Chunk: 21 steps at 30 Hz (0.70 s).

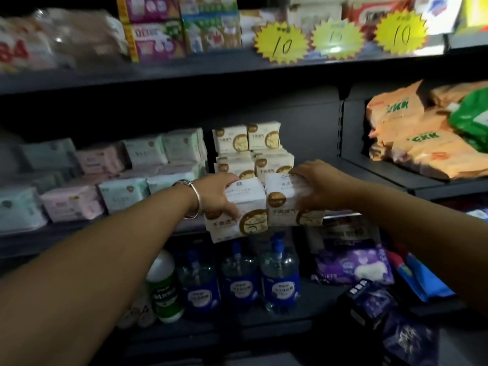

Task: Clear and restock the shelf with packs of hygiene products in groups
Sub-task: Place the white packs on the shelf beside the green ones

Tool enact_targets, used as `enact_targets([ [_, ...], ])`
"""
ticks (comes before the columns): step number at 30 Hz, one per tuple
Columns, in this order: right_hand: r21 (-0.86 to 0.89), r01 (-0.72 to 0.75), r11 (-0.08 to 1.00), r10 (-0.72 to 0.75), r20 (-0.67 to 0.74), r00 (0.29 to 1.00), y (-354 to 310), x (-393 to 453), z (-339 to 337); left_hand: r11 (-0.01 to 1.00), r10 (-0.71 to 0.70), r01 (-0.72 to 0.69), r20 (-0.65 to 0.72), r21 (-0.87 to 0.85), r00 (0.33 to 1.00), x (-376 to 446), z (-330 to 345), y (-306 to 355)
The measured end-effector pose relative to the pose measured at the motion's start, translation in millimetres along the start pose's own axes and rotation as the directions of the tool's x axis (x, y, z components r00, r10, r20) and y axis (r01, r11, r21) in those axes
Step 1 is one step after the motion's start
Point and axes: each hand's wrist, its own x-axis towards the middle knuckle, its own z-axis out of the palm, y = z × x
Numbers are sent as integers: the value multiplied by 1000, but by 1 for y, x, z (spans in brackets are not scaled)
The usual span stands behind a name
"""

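1. The left hand (220, 192) curls over the top and near face of one cream pack (237, 212); the right hand (315, 184) spreads its fingers over a second cream pack (290, 204) touching the first at its 3 o'clock. Both packs sit at the front lip of the middle shelf (105, 228), partly past the edge. If either grip loosens, a pack could tip forward and drop.
2. More cream packing shows under the left pack; I cannot tell whether it is a separate pack. If it is, it is only squeezed from above and could slide out.
3. Straight below, at 6 o'clock, stand blue bottles (280, 281) and a green bottle (163, 289). A falling pack would likely strike them and knock one over.
4. Behind, at 12 o'clock, a cream stack (248, 151) stands in uneven tiers. Pushing the held packs back hard could topple it.
5. At 9 o'clock lie pastel packs (118, 196), near the left wrist; a sideways sweep could muddle the groups.
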Motion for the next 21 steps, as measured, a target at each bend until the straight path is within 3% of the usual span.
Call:
enact_targets([
  [8,-101,-93,990,84,-96,992,18,67,-23,983,-28,67,-217,172,976,55,-29,-13],
  [14,-128,-127,984,123,-42,992,39,111,-10,946,-45,102,-187,308,981,109,-27,-24],
  [21,-145,-139,980,145,31,989,56,139,14,945,-63,89,-93,315,994,148,-15,-41],
])
